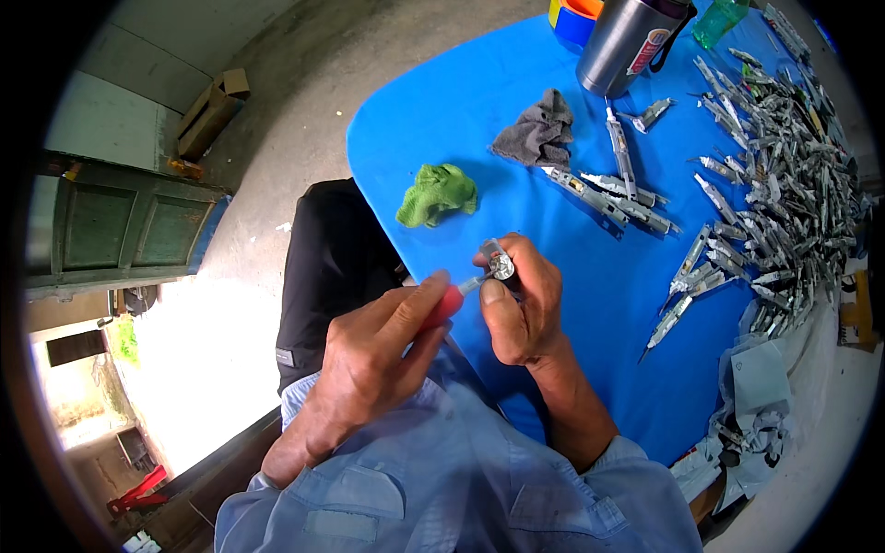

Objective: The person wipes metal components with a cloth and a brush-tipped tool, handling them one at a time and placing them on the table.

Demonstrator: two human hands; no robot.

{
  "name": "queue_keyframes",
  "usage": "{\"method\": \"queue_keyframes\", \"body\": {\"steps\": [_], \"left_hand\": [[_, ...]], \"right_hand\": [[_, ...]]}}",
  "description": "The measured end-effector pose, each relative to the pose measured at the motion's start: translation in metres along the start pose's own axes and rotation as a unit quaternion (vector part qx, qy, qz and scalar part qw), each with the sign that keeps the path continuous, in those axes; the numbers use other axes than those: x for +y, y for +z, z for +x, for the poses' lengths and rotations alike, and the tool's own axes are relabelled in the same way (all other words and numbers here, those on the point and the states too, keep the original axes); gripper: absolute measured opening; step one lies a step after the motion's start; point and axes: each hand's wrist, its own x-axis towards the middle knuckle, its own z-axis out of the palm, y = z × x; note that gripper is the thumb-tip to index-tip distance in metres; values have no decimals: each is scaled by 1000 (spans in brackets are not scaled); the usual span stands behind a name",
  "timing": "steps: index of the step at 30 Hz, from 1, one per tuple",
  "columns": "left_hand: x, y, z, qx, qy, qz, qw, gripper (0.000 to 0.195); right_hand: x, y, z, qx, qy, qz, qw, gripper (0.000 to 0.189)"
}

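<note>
My left hand (377, 345) is closed around the red handle of a small hand tool (446, 304), seemingly a screwdriver. Its thin tip reaches a small part with a round metal end and a clear plastic piece (499, 263). That part is pinched between the thumb and fingers of my right hand (522, 304). Beyond my hands lie a crumpled green cloth (439, 195) and a dark grey cloth (539, 131). Several slim grey-and-white plastic and metal assemblies (588, 197) rest to the right of the cloths. What they are exactly I cannot tell.
A big heap of similar assemblies (788, 186) covers the right of the blue-covered table (553, 387). A steel tumbler (615, 52), tape rolls (574, 27) and a green bottle (719, 24) stand at the far edge. Plastic bags (757, 394) lie at lower right.
</note>
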Motion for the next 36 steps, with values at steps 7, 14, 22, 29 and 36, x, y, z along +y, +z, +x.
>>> {"method": "queue_keyframes", "body": {"steps": [7,14,22,29,36], "left_hand": [[3,0,4,20,25,25,999,51],[14,-13,6,-8,13,103,995,47],[14,-10,0,-3,9,57,998,49],[11,-7,-1,9,21,51,998,53],[9,-9,-1,24,22,67,997,47]], "right_hand": [[1,0,1,4,-6,-1,1000,24],[0,5,-1,7,-11,-19,1000,23],[0,5,-4,21,-26,-52,998,19],[2,6,-5,27,-30,-51,998,22],[5,6,-5,33,-42,-46,997,21]]}}
